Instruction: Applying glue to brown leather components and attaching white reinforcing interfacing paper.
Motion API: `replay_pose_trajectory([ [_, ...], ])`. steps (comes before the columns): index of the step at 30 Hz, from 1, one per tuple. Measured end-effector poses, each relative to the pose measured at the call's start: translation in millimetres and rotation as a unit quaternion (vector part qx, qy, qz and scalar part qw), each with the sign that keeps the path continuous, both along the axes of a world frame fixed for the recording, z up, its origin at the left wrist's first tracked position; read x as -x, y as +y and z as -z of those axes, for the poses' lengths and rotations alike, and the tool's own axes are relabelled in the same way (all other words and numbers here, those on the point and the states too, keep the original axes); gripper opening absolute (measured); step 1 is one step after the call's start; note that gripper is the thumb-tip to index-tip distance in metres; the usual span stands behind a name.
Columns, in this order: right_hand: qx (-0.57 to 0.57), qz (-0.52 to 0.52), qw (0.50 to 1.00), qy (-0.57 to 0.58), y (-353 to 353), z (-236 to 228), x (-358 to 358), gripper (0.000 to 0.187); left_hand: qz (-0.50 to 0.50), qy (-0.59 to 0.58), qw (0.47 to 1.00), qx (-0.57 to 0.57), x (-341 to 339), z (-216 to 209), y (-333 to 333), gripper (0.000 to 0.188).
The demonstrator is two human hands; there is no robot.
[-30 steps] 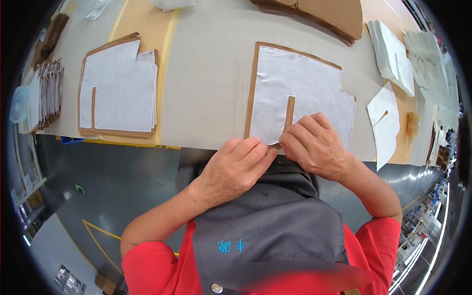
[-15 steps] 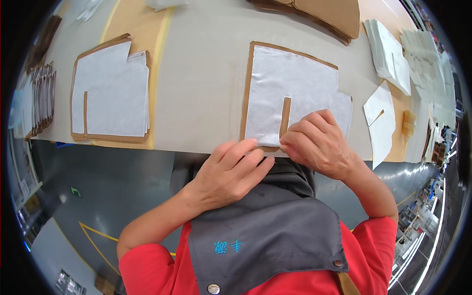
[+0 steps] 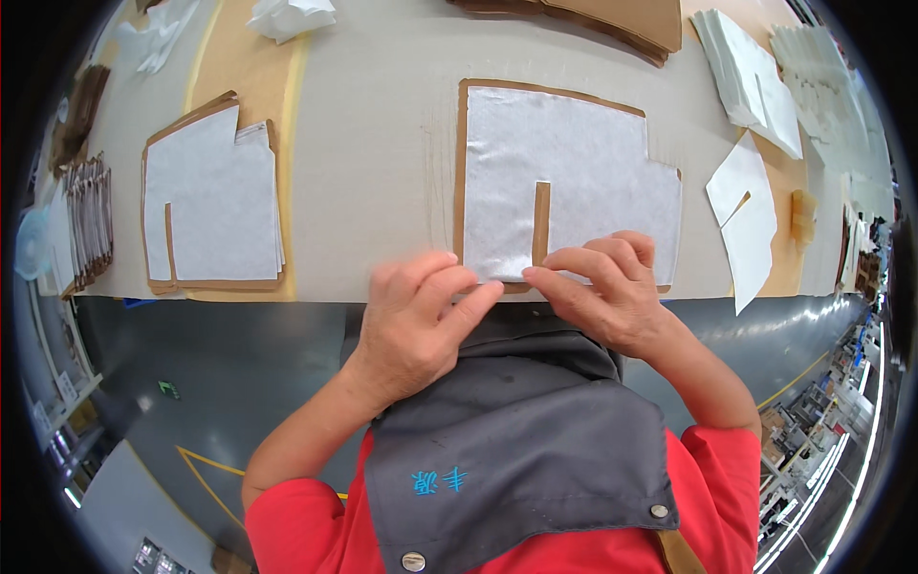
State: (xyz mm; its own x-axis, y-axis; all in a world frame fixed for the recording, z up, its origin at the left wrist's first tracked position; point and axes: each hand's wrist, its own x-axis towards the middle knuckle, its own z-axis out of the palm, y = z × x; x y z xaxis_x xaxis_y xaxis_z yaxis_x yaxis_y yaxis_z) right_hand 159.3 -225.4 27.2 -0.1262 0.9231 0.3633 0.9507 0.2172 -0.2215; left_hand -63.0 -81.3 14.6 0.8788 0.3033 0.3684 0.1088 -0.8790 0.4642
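A white fabric-like sheet [image 3: 574, 134] lies on a slightly larger brown panel [image 3: 461, 182], whose edge shows along the left, top and bottom. A narrow slot in the sheet bares a brown strip [image 3: 542, 220]; a step is cut from its upper right corner. My right hand [image 3: 607, 292] has curled fingers at the sheet's lower edge, with thumb and forefinger on that edge beside the slot. My left hand [image 3: 416, 320] is at the lower left corner, its fingers apart and slightly blurred, with nothing seen in them. The thumb points toward the bottom edge.
To the left lies a similar white-on-brown stack [image 3: 215, 210], beside a row of brown-edged pieces [image 3: 86, 225]. Brown panels [image 3: 612, 21] are piled at the back. On the right are white slotted sheets [image 3: 751, 81] and a loose white piece [image 3: 744, 215] overhanging the table's front edge.
My left hand has shifted left and its fingers have lifted and spread. The right hand has slid slightly left along the lower edge, thumb now stretched out. The view has shifted a little.
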Motion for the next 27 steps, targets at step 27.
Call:
replay_pose_trajectory([
  [27,0.032,0.010,0.996,0.087,31.4,-8.1,6.6,0.020,-0.101,-0.003,0.995,-0.010,-21.1,-5.7,-11.7,0.032],
])
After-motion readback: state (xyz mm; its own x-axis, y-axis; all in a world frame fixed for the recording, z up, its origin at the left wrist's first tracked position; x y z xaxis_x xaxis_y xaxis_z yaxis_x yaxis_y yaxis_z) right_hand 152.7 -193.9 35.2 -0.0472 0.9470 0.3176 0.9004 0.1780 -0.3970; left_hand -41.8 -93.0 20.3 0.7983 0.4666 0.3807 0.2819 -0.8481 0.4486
